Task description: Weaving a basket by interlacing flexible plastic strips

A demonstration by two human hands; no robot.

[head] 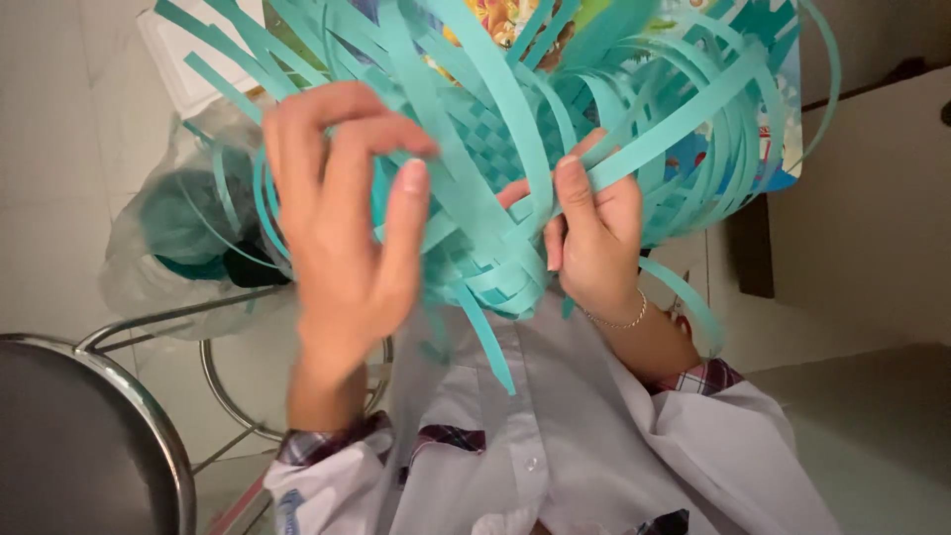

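A woven piece of teal paper strips (495, 159) is held up close in front of my chest, with a tight checker weave in its middle and many loose strips fanning out above and to the right. My right hand (589, 238) grips the weave's right edge, thumb pressed on a strip. My left hand (342, 218) is raised at the weave's left side, slightly blurred, its fingers curled among loose strips and pinching one near the fingertips. A thin bracelet (619, 322) circles my right wrist.
A clear plastic bag (168, 238) holding more teal strips rests on the white tiled floor at left. A round metal stool (89, 426) stands at lower left. A colourful printed sheet (773, 129) lies behind the strips. A white box (183, 59) sits top left.
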